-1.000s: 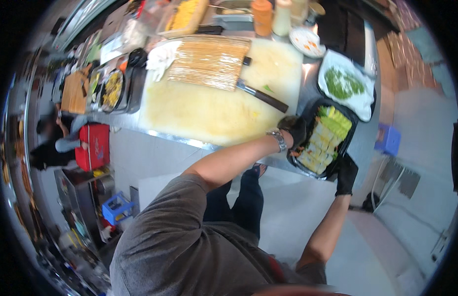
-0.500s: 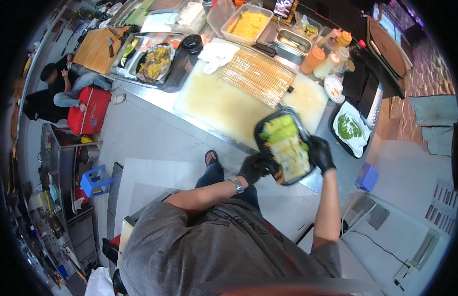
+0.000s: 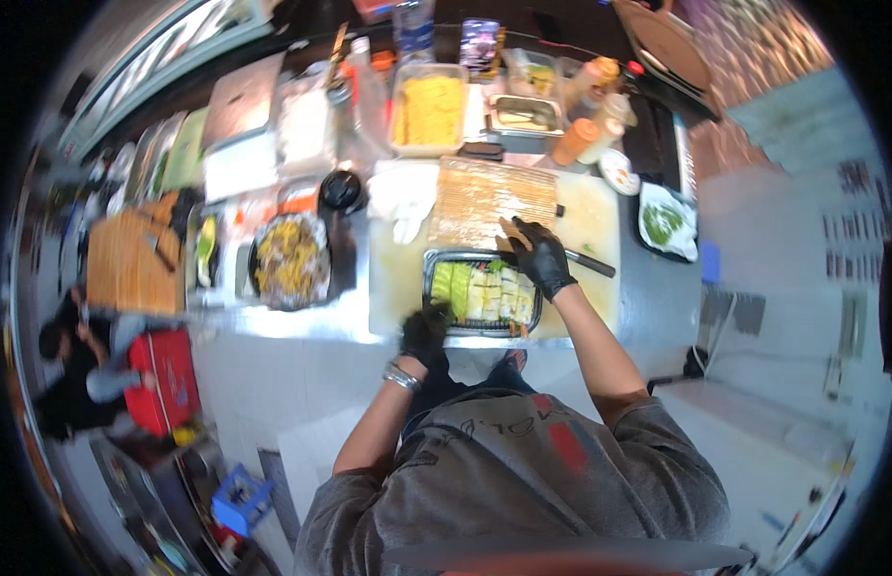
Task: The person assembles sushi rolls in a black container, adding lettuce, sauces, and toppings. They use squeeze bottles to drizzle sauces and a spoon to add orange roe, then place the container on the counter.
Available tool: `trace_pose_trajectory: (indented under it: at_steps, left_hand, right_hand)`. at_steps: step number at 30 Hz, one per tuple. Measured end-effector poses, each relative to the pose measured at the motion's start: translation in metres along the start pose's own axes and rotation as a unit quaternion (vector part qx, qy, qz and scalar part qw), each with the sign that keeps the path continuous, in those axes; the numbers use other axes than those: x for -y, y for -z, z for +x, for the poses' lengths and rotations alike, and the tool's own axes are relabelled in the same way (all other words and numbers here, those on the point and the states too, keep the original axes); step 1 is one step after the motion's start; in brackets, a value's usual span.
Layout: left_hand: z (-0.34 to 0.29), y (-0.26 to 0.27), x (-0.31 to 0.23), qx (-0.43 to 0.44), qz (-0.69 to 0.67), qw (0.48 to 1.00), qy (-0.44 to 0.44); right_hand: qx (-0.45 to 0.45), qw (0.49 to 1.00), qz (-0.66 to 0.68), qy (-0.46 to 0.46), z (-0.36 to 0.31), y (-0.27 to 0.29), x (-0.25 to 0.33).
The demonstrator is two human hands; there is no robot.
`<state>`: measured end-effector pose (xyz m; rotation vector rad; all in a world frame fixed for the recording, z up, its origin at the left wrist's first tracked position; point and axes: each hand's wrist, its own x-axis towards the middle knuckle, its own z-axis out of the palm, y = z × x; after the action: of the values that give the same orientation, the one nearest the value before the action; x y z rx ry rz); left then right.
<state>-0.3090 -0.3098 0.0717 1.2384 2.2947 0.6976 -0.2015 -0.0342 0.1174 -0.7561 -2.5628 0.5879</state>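
A black plastic tray (image 3: pixel 429 280) of sliced sushi rolls lies flat on the pale cutting board (image 3: pixel 393 259), close to its near edge. The slices (image 3: pixel 497 296) fill it in rows, some topped with green, the others pale. At the tray's near left corner is my left hand (image 3: pixel 425 333), black-gloved and smeared by motion, so its grip does not show. My right hand (image 3: pixel 544 264), also gloved, reaches over the tray's far right corner with its fingers stretched out. A knife (image 3: pixel 592 263) lies beside that hand. Just beyond the tray is a bamboo rolling mat (image 3: pixel 489 202).
A white cloth (image 3: pixel 403 197) sits left of the mat. Behind stand a tub of yellow filling (image 3: pixel 430 110), a metal pan (image 3: pixel 526 115) and several sauce bottles (image 3: pixel 576 142). A tray of greens (image 3: pixel 669 226) is at right, a foil-lined food tray (image 3: pixel 290 259) at left. Someone sits by a red box (image 3: pixel 165 382).
The tray has come down from my hands in the air onto the cutting board, moving left. My right hand has opened over its far corner. The view has turned.
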Motion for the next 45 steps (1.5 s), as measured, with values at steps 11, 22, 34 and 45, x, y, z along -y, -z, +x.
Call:
trace_pose_trajectory:
  at_steps: [11, 22, 34, 45]
  left_hand:
    - [0.228, 0.101, -0.011, -0.006, 0.369, 0.927, -0.07]
    - [0.424, -0.028, -0.341, -0.056, 0.118, 0.983, -0.125]
    - [0.274, 0.018, -0.364, -0.186, -0.015, 0.946, -0.265]
    - [0.033, 0.057, -0.185, -0.037, -0.248, 0.927, -0.278]
  right_hand:
    - [-0.303, 0.834, 0.27, -0.374, -0.06, 0.108, -0.058]
    - [-0.33, 0.676, 0.503, -0.426, -0.108, 0.12, -0.063]
    - [-0.073, 0.479, 0.812, -0.325, -0.085, 0.167, -0.083]
    - [-0.305, 0.42, 0.772, -0.366, -0.142, 0.1, 0.041]
